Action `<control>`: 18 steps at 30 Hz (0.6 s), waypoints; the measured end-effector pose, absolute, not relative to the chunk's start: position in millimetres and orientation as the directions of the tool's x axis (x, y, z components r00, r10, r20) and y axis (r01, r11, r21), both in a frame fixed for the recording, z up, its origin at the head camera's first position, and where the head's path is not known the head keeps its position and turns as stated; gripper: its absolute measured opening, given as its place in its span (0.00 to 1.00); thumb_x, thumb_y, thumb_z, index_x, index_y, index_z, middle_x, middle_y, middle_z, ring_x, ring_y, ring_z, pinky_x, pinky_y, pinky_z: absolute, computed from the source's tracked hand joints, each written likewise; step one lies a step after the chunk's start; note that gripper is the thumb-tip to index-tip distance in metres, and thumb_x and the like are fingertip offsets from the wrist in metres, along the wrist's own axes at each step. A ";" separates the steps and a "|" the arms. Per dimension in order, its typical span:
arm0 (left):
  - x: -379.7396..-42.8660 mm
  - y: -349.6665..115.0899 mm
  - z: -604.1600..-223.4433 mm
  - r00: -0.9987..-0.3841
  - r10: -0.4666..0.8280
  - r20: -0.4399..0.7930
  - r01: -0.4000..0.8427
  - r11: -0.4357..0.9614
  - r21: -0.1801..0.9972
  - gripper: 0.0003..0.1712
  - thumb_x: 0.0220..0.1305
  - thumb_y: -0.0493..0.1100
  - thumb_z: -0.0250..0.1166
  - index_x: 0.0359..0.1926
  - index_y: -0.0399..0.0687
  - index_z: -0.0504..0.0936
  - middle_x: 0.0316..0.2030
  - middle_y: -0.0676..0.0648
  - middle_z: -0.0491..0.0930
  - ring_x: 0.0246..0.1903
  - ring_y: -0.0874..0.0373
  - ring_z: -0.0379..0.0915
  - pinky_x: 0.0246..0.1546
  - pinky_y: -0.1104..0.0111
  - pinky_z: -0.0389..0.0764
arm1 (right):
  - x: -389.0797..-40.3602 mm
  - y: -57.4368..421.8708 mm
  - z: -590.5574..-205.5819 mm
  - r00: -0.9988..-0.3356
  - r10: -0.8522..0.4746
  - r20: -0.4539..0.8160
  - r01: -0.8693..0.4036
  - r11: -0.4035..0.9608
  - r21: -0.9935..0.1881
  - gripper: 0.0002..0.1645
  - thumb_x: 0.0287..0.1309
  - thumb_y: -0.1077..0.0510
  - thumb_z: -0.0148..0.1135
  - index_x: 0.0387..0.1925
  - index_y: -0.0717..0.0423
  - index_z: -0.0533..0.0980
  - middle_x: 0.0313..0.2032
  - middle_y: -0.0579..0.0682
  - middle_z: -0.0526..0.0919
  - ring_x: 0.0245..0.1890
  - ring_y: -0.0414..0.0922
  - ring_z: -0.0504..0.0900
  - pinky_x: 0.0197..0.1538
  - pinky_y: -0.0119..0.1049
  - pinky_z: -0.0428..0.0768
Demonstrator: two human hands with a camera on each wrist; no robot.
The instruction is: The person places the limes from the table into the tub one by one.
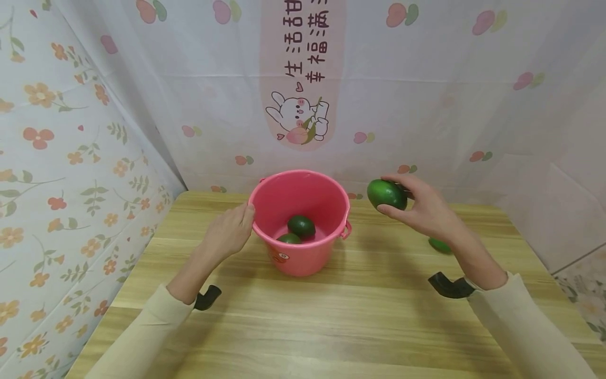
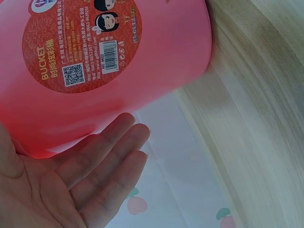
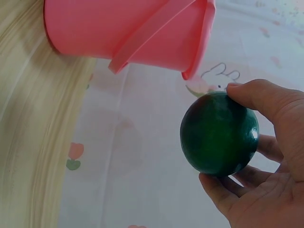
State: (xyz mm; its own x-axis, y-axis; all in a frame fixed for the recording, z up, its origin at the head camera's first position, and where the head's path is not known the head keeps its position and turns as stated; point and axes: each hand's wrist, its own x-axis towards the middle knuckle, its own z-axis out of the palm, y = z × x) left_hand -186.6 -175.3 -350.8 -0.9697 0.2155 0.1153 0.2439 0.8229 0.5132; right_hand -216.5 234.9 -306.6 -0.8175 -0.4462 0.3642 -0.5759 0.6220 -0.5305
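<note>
My right hand [image 1: 423,210] holds a glossy green avocado [image 1: 385,193] in the air, right of the pink bucket [image 1: 303,260]. In the right wrist view the thumb and fingertips grip this avocado [image 3: 218,135] from opposite sides. The bucket stands upright on the table, and two dark green avocados [image 1: 301,226] show inside it. At the bucket's left rim is my left hand [image 1: 229,231], its thumb hooked over the edge. The left wrist view shows that hand's extended fingers [image 2: 111,152] along the outside of the bucket [image 2: 161,57]; its thumb tip is out of sight there.
Another green object [image 1: 440,245], partly hidden by the right forearm, lies on the wooden table [image 1: 293,326]. A patterned cloth [image 1: 208,63] hangs behind the table, and a floral cloth [image 1: 61,173] hangs at the left. The bucket's handle [image 3: 147,33] hangs along its side.
</note>
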 end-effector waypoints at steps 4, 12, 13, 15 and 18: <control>-187.4 -174.5 -351.6 -0.970 0.214 0.116 0.243 0.823 0.514 0.21 0.82 0.48 0.38 0.37 0.44 0.72 0.27 0.47 0.70 0.26 0.51 0.67 0.29 0.59 0.71 | -216.3 232.6 -305.4 -0.817 -0.447 0.364 -0.576 0.621 -0.532 0.38 0.57 0.58 0.76 0.67 0.60 0.71 0.56 0.58 0.76 0.50 0.56 0.77 0.54 0.59 0.77; -187.2 -174.4 -352.2 -0.971 0.211 0.110 0.237 0.824 0.515 0.21 0.82 0.48 0.37 0.37 0.44 0.73 0.27 0.47 0.70 0.26 0.51 0.67 0.28 0.59 0.71 | -214.9 228.4 -302.6 -0.819 -0.443 0.364 -0.573 0.622 -0.533 0.39 0.57 0.58 0.76 0.67 0.60 0.70 0.57 0.58 0.76 0.51 0.57 0.77 0.54 0.59 0.77; -187.1 -174.3 -352.1 -0.972 0.210 0.110 0.236 0.824 0.515 0.21 0.82 0.48 0.37 0.37 0.44 0.73 0.27 0.47 0.70 0.26 0.51 0.67 0.28 0.59 0.71 | -214.8 227.9 -302.4 -0.819 -0.443 0.364 -0.573 0.623 -0.533 0.39 0.57 0.58 0.76 0.67 0.60 0.70 0.57 0.58 0.76 0.51 0.57 0.77 0.54 0.59 0.77; -186.9 -174.2 -352.0 -0.972 0.208 0.109 0.234 0.824 0.516 0.21 0.82 0.48 0.37 0.37 0.44 0.73 0.27 0.47 0.70 0.26 0.51 0.66 0.27 0.59 0.70 | -214.9 227.0 -302.0 -0.818 -0.443 0.366 -0.574 0.619 -0.536 0.38 0.57 0.58 0.76 0.67 0.59 0.70 0.56 0.58 0.76 0.51 0.57 0.77 0.55 0.59 0.77; -186.7 -174.1 -351.7 -0.973 0.206 0.107 0.231 0.824 0.517 0.22 0.82 0.48 0.37 0.36 0.44 0.72 0.27 0.46 0.70 0.25 0.51 0.66 0.26 0.60 0.70 | -215.0 225.7 -301.3 -0.813 -0.447 0.372 -0.582 0.612 -0.536 0.38 0.57 0.58 0.76 0.67 0.59 0.71 0.55 0.57 0.75 0.50 0.57 0.77 0.54 0.59 0.77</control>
State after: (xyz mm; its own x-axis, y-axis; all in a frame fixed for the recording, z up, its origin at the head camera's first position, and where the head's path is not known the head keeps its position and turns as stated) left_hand -186.7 -174.1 -351.7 -0.9728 0.2056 0.1067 0.2309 0.8243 0.5169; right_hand -215.0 225.7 -301.3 -0.8133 -0.4471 0.3724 -0.5817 0.6121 -0.5356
